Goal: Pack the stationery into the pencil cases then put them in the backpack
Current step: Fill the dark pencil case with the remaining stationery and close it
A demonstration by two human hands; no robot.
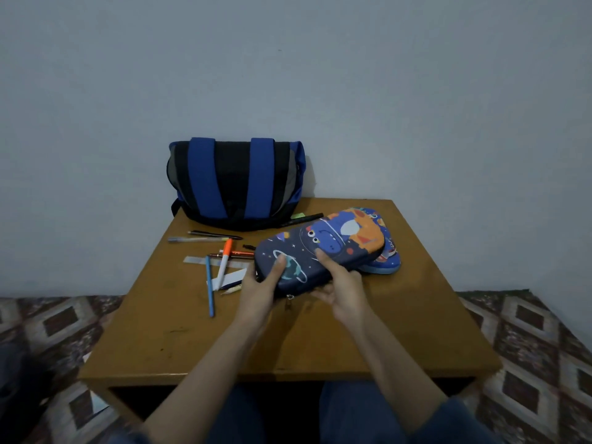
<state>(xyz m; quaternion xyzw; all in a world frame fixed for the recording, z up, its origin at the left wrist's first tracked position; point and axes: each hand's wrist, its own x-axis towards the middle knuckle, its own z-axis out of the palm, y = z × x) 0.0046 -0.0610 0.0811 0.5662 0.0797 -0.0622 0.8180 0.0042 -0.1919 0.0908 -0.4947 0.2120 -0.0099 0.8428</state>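
In front of the backpack (pixel 237 184), left hand (pixel 261 285) and right hand (pixel 341 285) grip a navy pencil case (pixel 323 248), thumbs on top, raised off the worktop (pixel 288 341). Second pencil case (pixel 386 265) and loose pens (pixel 221 267) also lie before the backpack. Grey wall (pixel 416 91) behind the backpack; patterned rug (pixel 528 347) on the floor.

The backpack (pixel 235 184) is coloured black, with two blue straps and grey side panels. The upper pencil case (pixel 320 251) is printed in navy — planets, stars, a blue creature (orange patches beside it). The table (pixel 288 341) is finished ochre brown; the rug (pixel 528 341) is patterned in brown-and-grey diamonds.
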